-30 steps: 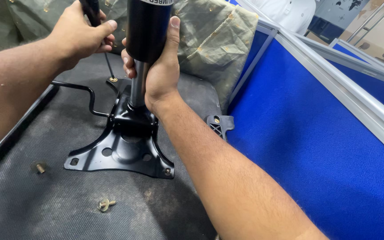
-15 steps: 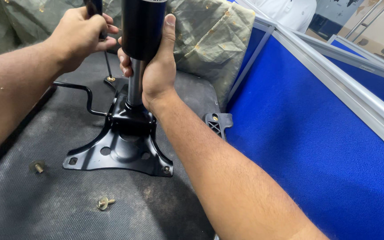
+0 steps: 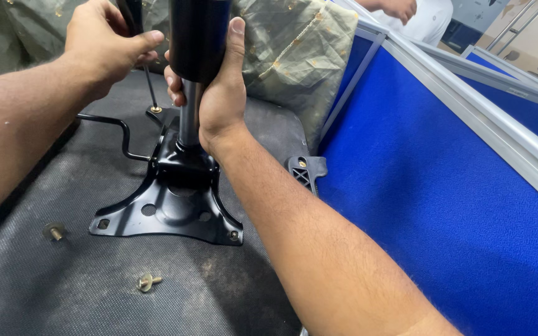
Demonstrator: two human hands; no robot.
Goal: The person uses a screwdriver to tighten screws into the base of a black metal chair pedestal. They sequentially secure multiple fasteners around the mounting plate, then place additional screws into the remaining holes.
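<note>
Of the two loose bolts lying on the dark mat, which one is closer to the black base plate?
The bolt at the left, lying just off the base plate's left corner. The other bolt lies farther away, nearer the camera.

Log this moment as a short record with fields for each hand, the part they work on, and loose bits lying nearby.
left hand: left hand grips a screwdriver, tip on a screw at the plate's far corner
right hand: right hand wraps the black gas-lift cylinder
part: black mounting plate on grey seat underside
loose: two bolts
beside: blue partition panel
</note>
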